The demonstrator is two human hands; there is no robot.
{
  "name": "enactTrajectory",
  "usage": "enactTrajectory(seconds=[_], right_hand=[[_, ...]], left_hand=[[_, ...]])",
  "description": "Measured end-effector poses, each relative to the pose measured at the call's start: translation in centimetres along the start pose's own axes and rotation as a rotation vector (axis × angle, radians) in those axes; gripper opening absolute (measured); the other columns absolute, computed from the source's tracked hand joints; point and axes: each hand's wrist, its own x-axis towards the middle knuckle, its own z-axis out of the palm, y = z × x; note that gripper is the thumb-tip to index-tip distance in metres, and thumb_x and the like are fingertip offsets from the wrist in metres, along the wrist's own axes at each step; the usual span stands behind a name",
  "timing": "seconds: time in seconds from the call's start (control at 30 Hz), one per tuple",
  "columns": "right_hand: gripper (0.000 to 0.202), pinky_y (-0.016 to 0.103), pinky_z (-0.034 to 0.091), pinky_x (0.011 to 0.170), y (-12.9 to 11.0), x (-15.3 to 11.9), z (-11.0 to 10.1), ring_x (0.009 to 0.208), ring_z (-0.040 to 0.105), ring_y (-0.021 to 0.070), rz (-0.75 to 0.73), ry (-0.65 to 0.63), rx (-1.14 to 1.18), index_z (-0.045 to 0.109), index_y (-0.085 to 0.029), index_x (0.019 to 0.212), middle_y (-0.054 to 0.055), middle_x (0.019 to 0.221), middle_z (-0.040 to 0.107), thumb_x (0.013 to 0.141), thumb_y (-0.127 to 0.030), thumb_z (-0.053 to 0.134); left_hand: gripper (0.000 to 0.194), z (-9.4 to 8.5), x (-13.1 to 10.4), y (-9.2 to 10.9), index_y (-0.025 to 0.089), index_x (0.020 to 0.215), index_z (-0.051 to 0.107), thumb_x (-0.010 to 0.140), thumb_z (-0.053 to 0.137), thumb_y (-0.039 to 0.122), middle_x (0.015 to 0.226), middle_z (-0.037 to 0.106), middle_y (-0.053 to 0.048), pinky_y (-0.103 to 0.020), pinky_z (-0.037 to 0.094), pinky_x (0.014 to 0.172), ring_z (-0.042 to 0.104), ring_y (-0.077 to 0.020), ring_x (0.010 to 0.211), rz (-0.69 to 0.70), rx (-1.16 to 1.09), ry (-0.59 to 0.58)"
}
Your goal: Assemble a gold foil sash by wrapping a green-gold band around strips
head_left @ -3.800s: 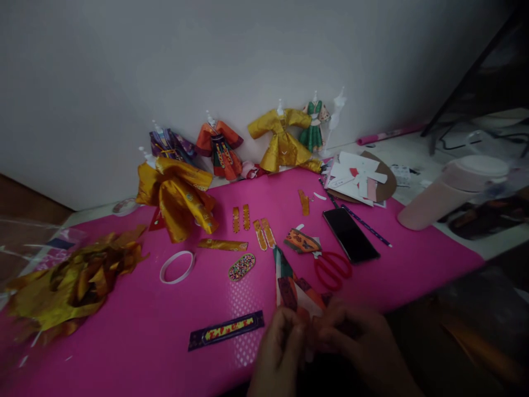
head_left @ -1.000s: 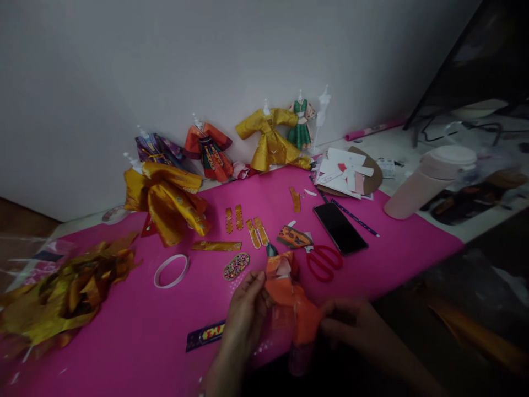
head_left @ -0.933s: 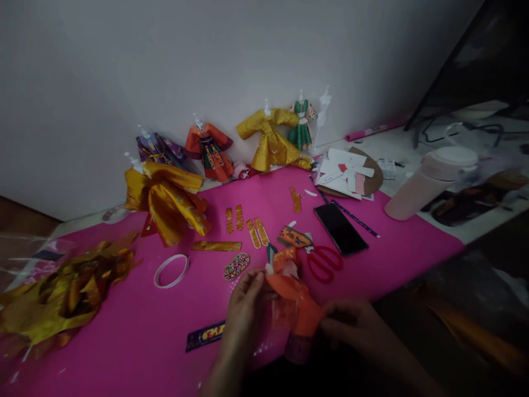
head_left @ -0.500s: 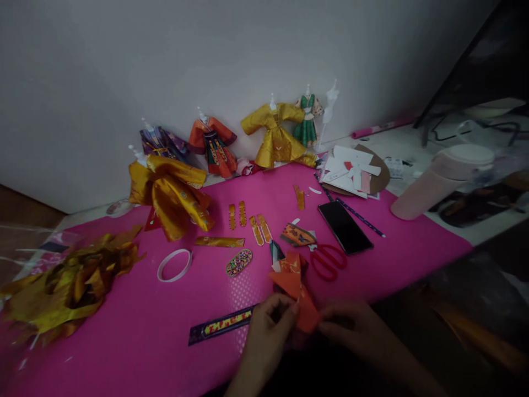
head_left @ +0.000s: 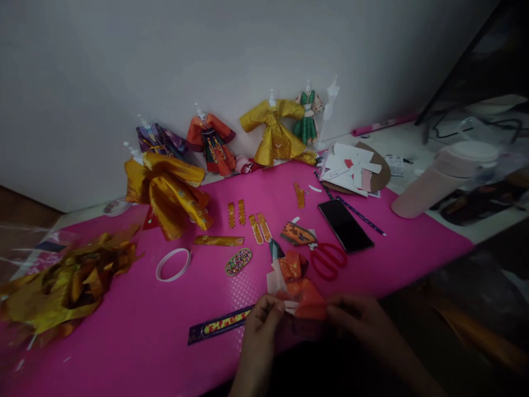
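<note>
Near the front edge of the pink mat, an orange fabric piece [head_left: 311,300] is stretched between my two hands. My left hand [head_left: 266,320] pinches its left end, where a whitish strip shows at the fingertips. At the right end, the thumb and fingers of my right hand [head_left: 355,314] grip the cloth's edge. More orange patterned cloth [head_left: 292,267] lies just beyond, beside a pale scrap. The blue ruler [head_left: 219,326] runs partly under my left hand. Red-handled scissors [head_left: 328,260] rest farther off, their blades partly hidden by a patterned scrap [head_left: 297,234].
Small doll dresses on white stands, among them a golden one [head_left: 165,187], line the wall. Golden scraps [head_left: 78,281] heap up at left. A tape ring [head_left: 173,264], a beaded oval clip [head_left: 238,262], a phone [head_left: 345,226] and a pale bottle [head_left: 442,182] stand or lie around.
The orange piece has turned from upright and folded to spread sideways between my hands. My left hand has shifted slightly left and my right hand slightly right; both keep hold.
</note>
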Motion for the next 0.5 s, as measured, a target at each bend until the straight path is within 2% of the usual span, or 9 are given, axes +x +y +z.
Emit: enactTrajectory(seconds=[0.13, 0.23, 0.33, 0.4, 0.5], right_hand=[[0.026, 0.022, 0.037, 0.049, 0.3, 0.1, 0.2, 0.047, 0.049, 0.0099, 0.032, 0.009, 0.211, 0.069, -0.017, 0.067, -0.004, 0.053, 0.058, 0.075, -0.041, 0.070], [0.032, 0.021, 0.036, 0.047, 1.1, 0.5, 0.2, 0.045, 0.047, 0.0087, 0.063, -0.026, 0.373, 0.067, -0.015, 0.065, -0.003, 0.051, 0.056, 0.072, -0.045, 0.074], [0.035, 0.020, 0.035, 0.045, 1.7, 0.8, 0.2, 0.044, 0.046, 0.0079, 0.083, -0.073, 0.410, 0.068, -0.014, 0.064, -0.003, 0.051, 0.055, 0.069, -0.048, 0.077], [0.035, 0.020, 0.035, 0.046, 1.8, 0.8, 0.2, 0.044, 0.046, 0.0078, 0.074, -0.094, 0.392, 0.069, -0.014, 0.064, -0.003, 0.051, 0.054, 0.069, -0.048, 0.077], [0.033, 0.020, 0.036, 0.046, 1.4, 0.6, 0.3, 0.046, 0.046, 0.0082, 0.065, -0.130, 0.357, 0.071, -0.015, 0.066, -0.003, 0.052, 0.054, 0.070, -0.048, 0.076]], left_hand=[[0.034, 0.0, 0.0, -0.4, 0.017, 0.066, 0.057, 0.070, 0.077, 0.044, 0.056, 0.053, 0.005, -0.020, 0.035, 0.056, 0.043, -0.0085, 0.051, 0.015, -0.050, 0.019], [0.036, 0.2, -0.1, -0.1, 0.017, 0.065, 0.055, 0.069, 0.077, 0.044, 0.062, 0.055, 0.004, -0.021, 0.037, 0.057, 0.045, -0.0094, 0.055, 0.005, -0.062, -0.010], [0.034, 0.4, -0.3, 0.6, 0.016, 0.069, 0.058, 0.070, 0.076, 0.046, 0.068, 0.058, 0.001, -0.023, 0.041, 0.061, 0.050, -0.0124, 0.062, -0.002, 0.000, -0.051], [0.029, 0.5, -0.7, 1.2, 0.017, 0.079, 0.063, 0.074, 0.072, 0.044, 0.075, 0.060, -0.001, -0.025, 0.043, 0.066, 0.054, -0.0158, 0.070, 0.067, 0.098, -0.015], [0.017, 0.7, -1.5, 2.1, 0.020, 0.084, 0.065, 0.083, 0.064, 0.037, 0.083, 0.060, -0.002, -0.027, 0.043, 0.073, 0.056, -0.0185, 0.080, 0.270, 0.284, 0.028]])
